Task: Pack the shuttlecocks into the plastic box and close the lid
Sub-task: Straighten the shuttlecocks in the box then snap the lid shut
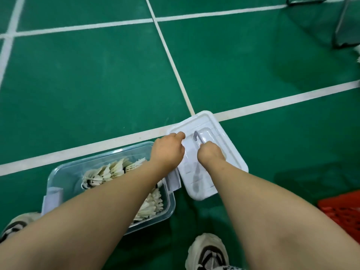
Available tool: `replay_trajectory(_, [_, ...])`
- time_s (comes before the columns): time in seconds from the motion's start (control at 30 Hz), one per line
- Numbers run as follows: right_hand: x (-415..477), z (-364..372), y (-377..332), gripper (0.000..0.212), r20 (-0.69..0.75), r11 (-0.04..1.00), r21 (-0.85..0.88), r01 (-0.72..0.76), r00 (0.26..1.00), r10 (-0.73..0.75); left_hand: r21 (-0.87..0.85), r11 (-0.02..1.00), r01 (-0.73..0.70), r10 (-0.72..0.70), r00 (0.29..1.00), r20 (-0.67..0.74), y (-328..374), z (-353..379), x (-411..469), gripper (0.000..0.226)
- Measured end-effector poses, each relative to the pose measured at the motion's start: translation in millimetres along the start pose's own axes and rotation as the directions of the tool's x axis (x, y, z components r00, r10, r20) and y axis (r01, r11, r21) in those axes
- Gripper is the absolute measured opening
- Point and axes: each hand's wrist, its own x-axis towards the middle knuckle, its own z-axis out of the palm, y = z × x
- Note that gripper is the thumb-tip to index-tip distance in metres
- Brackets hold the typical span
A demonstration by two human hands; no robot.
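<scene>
Shuttlecocks [116, 170] are piled in the clear plastic box [167, 209], which sits open on the green court floor [97, 75] under my left forearm. Just right of the box lies the white lid [229, 152], touching its edge. My left hand [167, 151] is curled on the lid's near-left corner, my right hand [211, 154] closed around the lid's grey handle [196, 136]. Beyond the lid, white court lines [272, 103] cross.

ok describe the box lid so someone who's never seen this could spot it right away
Find the clear plastic box of shuttlecocks on the green court floor. The lid lies flat just right of it, under both hands. It is the only opaque white piece, with a grey handle in its recessed middle.
</scene>
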Motion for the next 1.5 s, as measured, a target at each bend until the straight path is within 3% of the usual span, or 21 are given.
replay_trajectory(0.27, [-59, -63, 6, 0.011, -0.192, 0.984, -0.053, 0.169, 0.965, -0.176, -0.038, 0.998, -0.041, 0.036, 0.991, -0.126, 32, -46, -39, 0.034])
replay_trajectory(0.47, [-110, -97, 0, 0.031, -0.315, 0.935, -0.126, 0.332, 0.880, -0.355, -0.055, 0.995, -0.081, 0.065, 0.967, -0.245, 49, -92, -75, 0.034])
replay_trajectory(0.57, [-133, -96, -9, 0.030, -0.324, 0.885, -0.185, 0.427, 0.824, -0.465, -0.080, 0.993, -0.084, 0.056, 0.952, -0.302, 45, -110, -98, 0.036])
replay_trajectory(0.7, [-162, -78, -29, 0.027, -0.233, 0.789, -0.191, 0.584, 0.754, -0.614, -0.080, 0.996, -0.046, 0.011, 0.920, -0.391, 18, -118, -126, 0.046])
replay_trajectory(0.8, [-182, -58, -46, 0.025, -0.069, 0.715, -0.143, 0.684, 0.714, -0.697, -0.045, 0.998, 0.046, -0.061, 0.909, -0.413, -14, -119, -144, 0.049])
replay_trajectory(0.93, [-198, -23, -67, 0.021, 0.128, 0.632, -0.126, 0.764, 0.645, -0.754, -0.016, 0.988, 0.154, -0.152, 0.944, -0.293, -61, -112, -171, 0.030])
replay_trajectory(1.03, [-204, 5, -77, 0.020, 0.205, 0.586, -0.141, 0.798, 0.603, -0.771, -0.038, 0.964, 0.262, -0.262, 0.925, -0.276, -90, -102, -190, 0.020])
replay_trajectory(1.5, [-173, 69, -81, 0.030, 0.230, 0.416, -0.464, 0.782, 0.560, -0.796, -0.178, 0.901, 0.395, -0.425, 0.885, -0.192, -139, -32, -191, 0.025])
